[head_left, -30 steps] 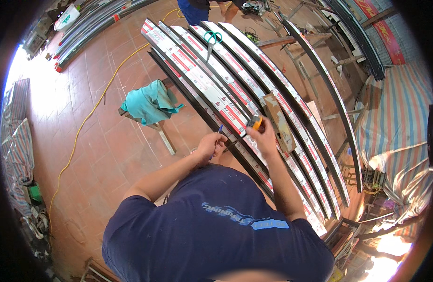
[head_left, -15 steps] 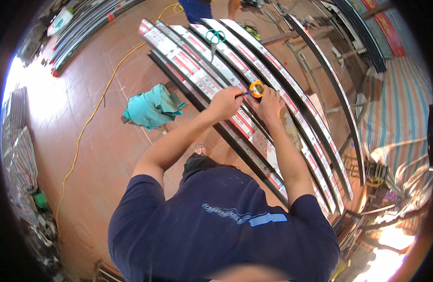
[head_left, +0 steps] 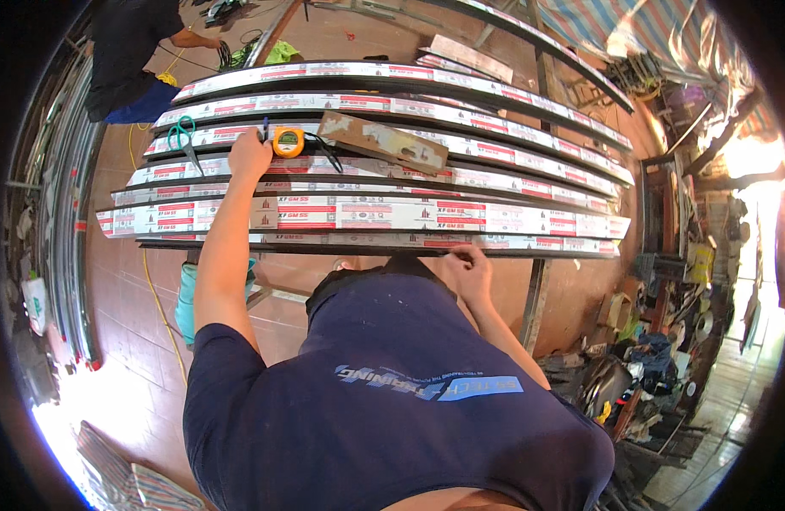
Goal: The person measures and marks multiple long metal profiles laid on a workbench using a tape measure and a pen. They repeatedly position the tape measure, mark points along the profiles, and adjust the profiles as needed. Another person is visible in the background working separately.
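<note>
My left hand (head_left: 250,155) is closed around a slim blue pen (head_left: 266,128), its tip end pointing away from me. Right beside those fingers, a yellow-orange tape measure (head_left: 288,142) with a black strap rests on long metal profiles (head_left: 358,213) wrapped in white-and-red film. My right hand (head_left: 471,271) hovers at the near edge of the profiles, its fingers curled; whether anything small is in them is hidden. Scissors (head_left: 186,143) with green handles lie left of my left hand. A worn flat board (head_left: 384,145) lies across the profiles, right of the tape measure.
At the far left another person (head_left: 133,60) bends with an arm stretched toward dark cables. A teal cloth (head_left: 186,298) hangs below the profiles' left end. More long bars (head_left: 73,196) lie along the left. Piled clutter (head_left: 639,366) stands at the right.
The view has turned, so the profiles now run crosswise. My right hand has left the tape measure and come back to the near edge. My left hand still has the pen, now beside the tape measure.
</note>
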`<state>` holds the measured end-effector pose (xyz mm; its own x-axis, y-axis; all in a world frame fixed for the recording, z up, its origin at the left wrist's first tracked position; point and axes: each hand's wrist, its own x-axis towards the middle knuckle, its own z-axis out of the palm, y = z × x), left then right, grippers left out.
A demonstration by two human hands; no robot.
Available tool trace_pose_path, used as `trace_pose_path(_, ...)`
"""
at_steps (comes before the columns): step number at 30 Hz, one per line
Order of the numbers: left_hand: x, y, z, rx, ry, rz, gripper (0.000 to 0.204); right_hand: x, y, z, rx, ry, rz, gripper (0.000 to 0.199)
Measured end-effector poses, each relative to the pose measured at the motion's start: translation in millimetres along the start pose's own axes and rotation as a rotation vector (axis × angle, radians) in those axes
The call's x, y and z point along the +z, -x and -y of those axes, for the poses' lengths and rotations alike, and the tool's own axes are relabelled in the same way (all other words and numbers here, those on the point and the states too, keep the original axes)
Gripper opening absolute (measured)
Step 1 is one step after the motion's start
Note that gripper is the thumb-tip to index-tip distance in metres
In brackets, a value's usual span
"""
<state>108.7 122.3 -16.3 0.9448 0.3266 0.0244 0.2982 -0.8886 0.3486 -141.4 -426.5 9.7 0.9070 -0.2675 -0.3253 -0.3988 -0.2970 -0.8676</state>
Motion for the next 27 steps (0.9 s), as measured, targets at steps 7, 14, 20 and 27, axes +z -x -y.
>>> trace_pose_path(7,-21.9,114.6,12.2,0.038,0.055,-0.567,0.073,-66.6,-26.6,-57.9,-0.005,-0.221,-0.414,0.027)
trace_pose_path(14,42.9,247.8,34.7,-0.95,1.115,-0.815,0.067,-59.1,-116.0,46.0,-0.701,0.503,0.028,0.039)
trace_pose_path(20,126.3,290.9,9.5,-1.357,1.812,0.111,0.08,15.6,-167.5,90.7,-0.694,0.633,0.506,0.057)
trace_pose_path(27,157.5,290.4,-77.3,-0.744,2.405,0.073,0.087,47.5,-142.9,101.5,-0.759,0.82,0.639,0.075)
